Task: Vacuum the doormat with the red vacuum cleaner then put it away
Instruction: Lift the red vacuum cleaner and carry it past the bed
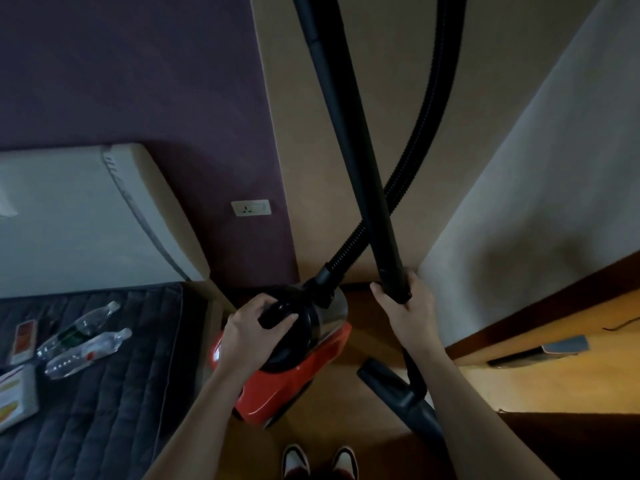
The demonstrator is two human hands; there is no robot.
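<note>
Leftmost, two plastic bottles (83, 327) lie on the dark mattress (121, 393). Just beside its right edge, the left hand (249, 327) grips the red vacuum cleaner (294, 372) by its black handle (277, 311). The right hand (408, 313) grips the upright wand (349, 133), which crosses the hose (426, 133).

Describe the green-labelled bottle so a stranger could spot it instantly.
On the left lies a dark quilted mattress, with two clear plastic bottles lying side by side on it. The one meant is the bottle nearer the purple wall. It alone wears a dark green label; its neighbour shows a small red mark instead.
</note>
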